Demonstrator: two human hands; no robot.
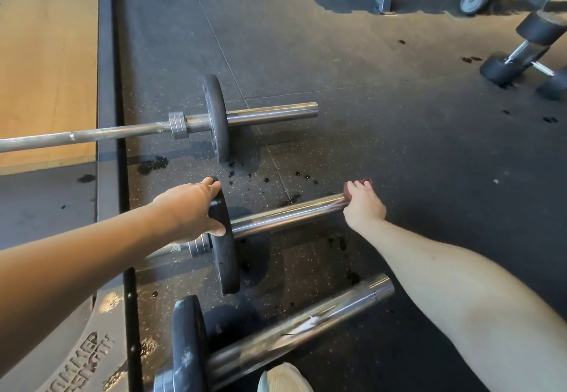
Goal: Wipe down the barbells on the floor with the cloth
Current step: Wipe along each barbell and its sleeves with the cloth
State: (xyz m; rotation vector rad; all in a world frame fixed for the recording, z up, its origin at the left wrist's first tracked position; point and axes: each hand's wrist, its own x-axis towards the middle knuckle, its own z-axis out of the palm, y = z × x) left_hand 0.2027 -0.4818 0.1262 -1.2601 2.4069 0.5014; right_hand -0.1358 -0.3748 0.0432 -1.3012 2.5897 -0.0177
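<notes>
Glossy chrome barbell sleeve [285,216], matt black plate [225,256], speckled rubber floor [399,115].

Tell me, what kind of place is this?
Most likely a gym's weights area: barbells with plates lie on a rubber floor, dumbbells sit at the far right, and a wooden lifting platform lies left.

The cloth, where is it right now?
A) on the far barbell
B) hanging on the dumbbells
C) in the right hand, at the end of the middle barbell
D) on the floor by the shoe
C: the right hand grips the reddish cloth against the end of the middle barbell, while the left hand holds that bar's plate.
</notes>
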